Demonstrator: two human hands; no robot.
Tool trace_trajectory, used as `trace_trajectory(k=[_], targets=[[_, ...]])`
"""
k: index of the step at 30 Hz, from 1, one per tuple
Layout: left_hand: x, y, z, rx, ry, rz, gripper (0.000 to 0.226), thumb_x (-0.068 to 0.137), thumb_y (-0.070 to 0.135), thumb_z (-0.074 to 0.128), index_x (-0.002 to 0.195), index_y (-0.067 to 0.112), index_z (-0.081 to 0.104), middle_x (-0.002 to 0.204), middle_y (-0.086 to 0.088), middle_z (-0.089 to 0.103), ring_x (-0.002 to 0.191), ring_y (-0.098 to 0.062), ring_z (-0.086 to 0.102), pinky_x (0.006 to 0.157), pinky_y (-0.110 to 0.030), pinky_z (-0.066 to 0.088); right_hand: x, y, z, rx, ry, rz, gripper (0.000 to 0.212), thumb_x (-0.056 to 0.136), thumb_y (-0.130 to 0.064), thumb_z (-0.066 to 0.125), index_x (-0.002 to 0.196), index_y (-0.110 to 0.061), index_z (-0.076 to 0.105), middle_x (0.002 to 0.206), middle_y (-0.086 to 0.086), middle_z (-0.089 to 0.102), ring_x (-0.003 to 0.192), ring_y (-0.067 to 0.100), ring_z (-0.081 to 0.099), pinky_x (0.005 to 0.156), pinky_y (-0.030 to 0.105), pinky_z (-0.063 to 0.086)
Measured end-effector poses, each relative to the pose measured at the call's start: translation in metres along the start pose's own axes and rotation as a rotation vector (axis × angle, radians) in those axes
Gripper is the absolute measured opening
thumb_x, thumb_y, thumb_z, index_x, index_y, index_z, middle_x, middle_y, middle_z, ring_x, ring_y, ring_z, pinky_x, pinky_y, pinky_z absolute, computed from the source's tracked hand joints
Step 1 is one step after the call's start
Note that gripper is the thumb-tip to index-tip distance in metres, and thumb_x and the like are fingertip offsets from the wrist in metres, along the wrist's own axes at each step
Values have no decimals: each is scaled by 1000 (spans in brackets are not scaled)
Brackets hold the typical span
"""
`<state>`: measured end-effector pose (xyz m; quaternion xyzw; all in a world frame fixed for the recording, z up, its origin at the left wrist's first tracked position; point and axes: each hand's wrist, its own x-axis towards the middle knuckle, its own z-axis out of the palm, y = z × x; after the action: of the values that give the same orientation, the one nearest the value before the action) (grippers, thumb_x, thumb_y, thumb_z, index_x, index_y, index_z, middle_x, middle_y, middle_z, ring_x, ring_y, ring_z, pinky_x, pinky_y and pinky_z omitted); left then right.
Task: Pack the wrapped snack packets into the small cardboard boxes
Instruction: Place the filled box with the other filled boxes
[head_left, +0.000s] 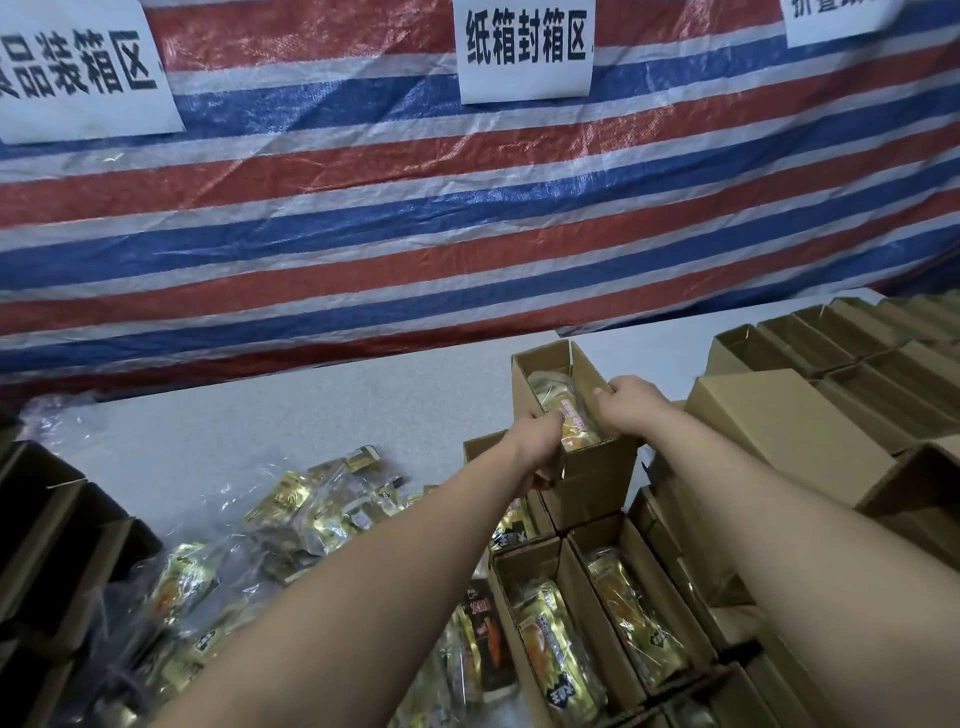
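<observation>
A small open cardboard box (597, 467) is held up over the other boxes, with a yellow wrapped snack packet (569, 415) lying inside it. My left hand (537, 447) grips the box's near left wall, fingers curled over the edge. My right hand (626, 408) grips the right wall, thumb on the rim. Below, two open boxes (576, 566) each hold a packet (558, 660). A loose heap of gold wrapped packets (306, 514) lies on the table to the left.
The grey table (260, 415) runs back to a red, white and blue striped tarp (467, 208) with paper signs. Several empty open boxes (831, 338) and a closed one (789, 431) stack at right. Dark cartons (52, 519) sit at far left.
</observation>
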<state>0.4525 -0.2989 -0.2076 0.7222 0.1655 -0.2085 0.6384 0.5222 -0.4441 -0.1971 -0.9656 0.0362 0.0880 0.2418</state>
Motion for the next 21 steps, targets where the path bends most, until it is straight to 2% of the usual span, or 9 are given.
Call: trace_trajectory(k=[4, 7, 10, 13, 15, 17, 19, 21], targets=[[-2, -1, 0, 36, 12, -1, 51, 99, 49, 37, 139, 17, 36, 93, -3, 54, 80, -18, 55, 79, -39, 50, 0, 2, 0, 6, -23, 22, 41, 101, -35, 44, 126, -6, 55, 106, 8, 53, 94, 26, 52, 71, 31, 41], [-7, -1, 0, 38, -6, -15, 63, 97, 56, 38, 146, 17, 31, 107, -9, 56, 85, -21, 56, 82, -40, 50, -2, 2, -1, -24, -22, 20, 43, 100, -37, 44, 128, -6, 54, 105, 7, 52, 93, 24, 51, 70, 31, 40], [-11, -1, 0, 29, -14, -14, 70, 95, 61, 39, 150, 19, 28, 137, -15, 50, 108, -28, 56, 100, -50, 46, -3, 0, -4, -49, 4, -2, 44, 99, -39, 44, 127, -7, 54, 109, 8, 57, 94, 23, 52, 73, 32, 42], [-24, 0, -7, 25, 8, 11, 74, 95, 61, 43, 153, 20, 23, 150, -9, 40, 132, -31, 43, 106, -50, 40, -10, -7, -9, -105, 29, -21, 43, 99, -41, 45, 127, -9, 53, 120, 11, 61, 94, 23, 54, 76, 34, 47], [-33, 1, -14, 47, 16, 34, 80, 94, 62, 45, 155, 20, 17, 156, -9, 33, 135, -32, 42, 106, -49, 40, -19, -12, -16, -184, 85, -47, 44, 99, -41, 45, 130, -10, 51, 123, 11, 60, 91, 21, 52, 73, 33, 46], [-53, 2, -34, 89, 51, 71, 84, 93, 63, 45, 157, 21, 10, 159, -11, 28, 127, -29, 49, 100, -44, 45, -37, -29, -21, -230, 186, -124, 42, 100, -39, 47, 131, -11, 51, 124, 10, 61, 92, 22, 55, 70, 31, 45], [-73, 3, -52, 129, 98, 126, 82, 94, 60, 45, 157, 19, 12, 158, -11, 30, 121, -27, 52, 98, -40, 46, -54, -43, -21, -200, 273, -231, 37, 99, -35, 49, 128, -12, 54, 121, 8, 62, 94, 23, 59, 69, 30, 44], [-91, 2, -64, 171, 108, 163, 78, 95, 58, 46, 156, 17, 18, 154, -11, 36, 121, -25, 50, 98, -37, 43, -70, -54, -20, -133, 293, -316, 30, 98, -33, 49, 120, -15, 58, 112, 5, 64, 85, 18, 54, 67, 29, 43]])
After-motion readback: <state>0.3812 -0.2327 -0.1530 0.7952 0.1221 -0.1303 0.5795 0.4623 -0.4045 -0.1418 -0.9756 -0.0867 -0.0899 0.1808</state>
